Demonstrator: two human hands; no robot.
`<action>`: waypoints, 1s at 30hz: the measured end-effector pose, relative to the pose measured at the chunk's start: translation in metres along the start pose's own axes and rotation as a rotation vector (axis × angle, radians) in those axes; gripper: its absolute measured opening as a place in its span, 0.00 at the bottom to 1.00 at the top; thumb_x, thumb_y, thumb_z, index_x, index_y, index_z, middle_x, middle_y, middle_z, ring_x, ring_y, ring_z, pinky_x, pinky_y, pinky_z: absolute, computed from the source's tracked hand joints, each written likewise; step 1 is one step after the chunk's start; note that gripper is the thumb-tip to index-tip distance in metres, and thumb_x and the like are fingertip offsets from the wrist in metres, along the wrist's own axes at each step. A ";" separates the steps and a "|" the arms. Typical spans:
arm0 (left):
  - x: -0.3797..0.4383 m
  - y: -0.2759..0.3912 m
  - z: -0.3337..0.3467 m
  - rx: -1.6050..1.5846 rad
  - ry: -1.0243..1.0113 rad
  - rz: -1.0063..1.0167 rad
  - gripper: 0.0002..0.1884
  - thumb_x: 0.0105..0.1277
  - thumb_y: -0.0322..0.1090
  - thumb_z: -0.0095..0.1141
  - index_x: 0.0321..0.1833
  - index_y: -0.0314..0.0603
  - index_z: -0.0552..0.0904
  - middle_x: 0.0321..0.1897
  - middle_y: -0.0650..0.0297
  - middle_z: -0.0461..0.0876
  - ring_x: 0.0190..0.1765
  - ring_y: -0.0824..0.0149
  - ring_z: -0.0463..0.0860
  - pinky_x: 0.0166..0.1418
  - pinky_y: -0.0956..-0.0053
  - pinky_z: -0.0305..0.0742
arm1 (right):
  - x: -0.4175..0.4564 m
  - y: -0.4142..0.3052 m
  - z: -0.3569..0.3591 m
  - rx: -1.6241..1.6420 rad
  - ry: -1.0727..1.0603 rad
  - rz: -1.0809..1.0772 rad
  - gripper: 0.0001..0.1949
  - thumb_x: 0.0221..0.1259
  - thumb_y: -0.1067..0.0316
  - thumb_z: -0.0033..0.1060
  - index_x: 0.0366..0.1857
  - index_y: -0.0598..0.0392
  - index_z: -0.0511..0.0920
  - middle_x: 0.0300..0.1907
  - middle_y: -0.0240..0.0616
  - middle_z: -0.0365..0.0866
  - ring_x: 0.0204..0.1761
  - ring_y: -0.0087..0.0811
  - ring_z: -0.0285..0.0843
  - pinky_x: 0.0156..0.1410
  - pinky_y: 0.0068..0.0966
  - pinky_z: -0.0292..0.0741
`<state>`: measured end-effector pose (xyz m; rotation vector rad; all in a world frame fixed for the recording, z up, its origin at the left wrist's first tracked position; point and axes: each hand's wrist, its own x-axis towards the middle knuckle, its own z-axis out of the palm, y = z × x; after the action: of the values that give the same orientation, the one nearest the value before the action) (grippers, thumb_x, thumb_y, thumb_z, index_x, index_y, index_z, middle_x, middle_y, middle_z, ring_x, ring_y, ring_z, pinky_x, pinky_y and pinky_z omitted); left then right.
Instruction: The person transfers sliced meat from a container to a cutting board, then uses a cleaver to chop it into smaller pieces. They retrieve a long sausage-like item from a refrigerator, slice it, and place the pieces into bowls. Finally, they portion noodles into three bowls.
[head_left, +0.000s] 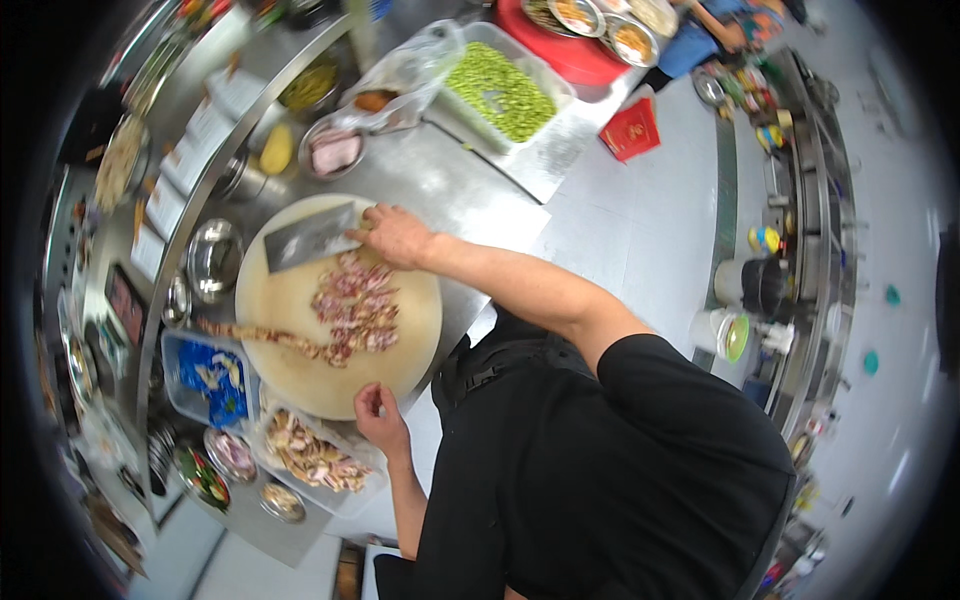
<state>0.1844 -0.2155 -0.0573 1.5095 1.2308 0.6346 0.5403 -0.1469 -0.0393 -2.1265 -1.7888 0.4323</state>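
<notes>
In my right hand is the handle of a broad Chinese cleaver. Its blade lies flat, or nearly so, over the far right part of a round cream chopping board. Chopped pieces of raw meat lie in rough rows across the board's middle. A long strip of meat runs from them over the board's far left edge. My left hand hovers at the near left edge of the board, fingers loosely curled with a gap to the thumb and nothing visible in them.
A clear tub of cut meat and a tub with blue plastic stand left of the board. To the right are a bowl of pale meat and a container of chopped greens. Another person is beyond the red board.
</notes>
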 end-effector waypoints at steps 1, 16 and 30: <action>-0.005 0.003 0.009 0.008 -0.031 -0.006 0.08 0.78 0.27 0.65 0.54 0.33 0.83 0.44 0.63 0.87 0.45 0.72 0.84 0.52 0.75 0.81 | -0.010 0.007 0.003 0.073 0.114 0.019 0.25 0.66 0.61 0.69 0.67 0.53 0.81 0.62 0.50 0.80 0.67 0.52 0.79 0.71 0.47 0.79; 0.066 0.187 0.420 -0.869 -0.468 -0.769 0.32 0.85 0.39 0.57 0.84 0.35 0.61 0.75 0.36 0.75 0.71 0.45 0.82 0.79 0.51 0.78 | -0.458 0.334 0.020 0.976 0.202 0.898 0.21 0.67 0.66 0.70 0.62 0.58 0.84 0.38 0.44 0.93 0.42 0.35 0.93 0.53 0.34 0.88; 0.217 0.166 0.546 -1.074 0.057 -0.528 0.19 0.81 0.31 0.46 0.69 0.28 0.75 0.67 0.45 0.81 0.67 0.44 0.84 0.74 0.48 0.86 | -0.642 0.520 -0.010 1.182 0.341 1.602 0.21 0.69 0.72 0.66 0.65 0.65 0.80 0.39 0.44 0.91 0.32 0.31 0.89 0.36 0.30 0.87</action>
<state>0.7915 -0.2130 -0.1212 0.2627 0.9883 0.7845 0.8988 -0.8629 -0.2429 -1.8800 0.6584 0.9797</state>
